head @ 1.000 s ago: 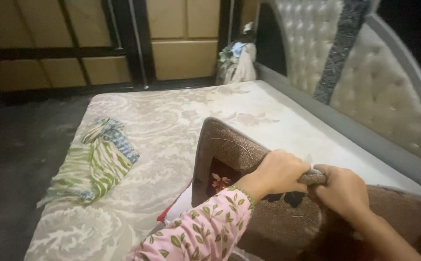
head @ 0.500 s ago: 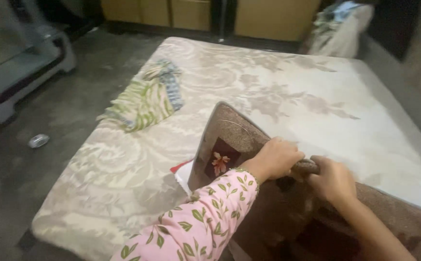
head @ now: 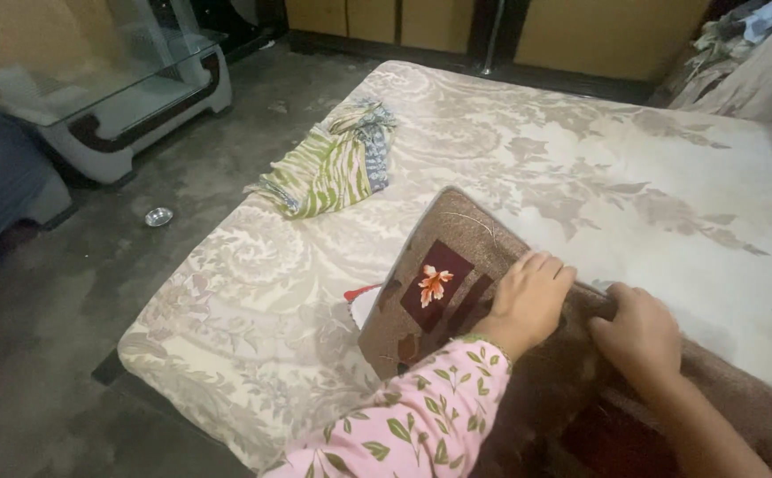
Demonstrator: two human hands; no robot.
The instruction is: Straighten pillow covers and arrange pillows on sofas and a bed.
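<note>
The brown blanket (head: 457,292) with an orange flower patch lies at the near edge of the bed (head: 581,168), on its pale patterned mattress. My left hand (head: 528,301) and right hand (head: 638,336) both press down closed on its folded edge. A striped green cloth (head: 328,168) lies farther away, and a glass table (head: 111,80) stands on the grey floor (head: 58,327).

patterned mattress (head: 253,310), brown blanket (head: 443,265), striped cloth (head: 328,168)

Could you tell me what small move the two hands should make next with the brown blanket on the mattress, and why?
Probably draw the brown blanket further out over the mattress. Both the left hand and the right hand grip its folded edge, it covers only the near corner, and most of the patterned surface lies bare, apart from a green striped cloth near the far edge.
</note>
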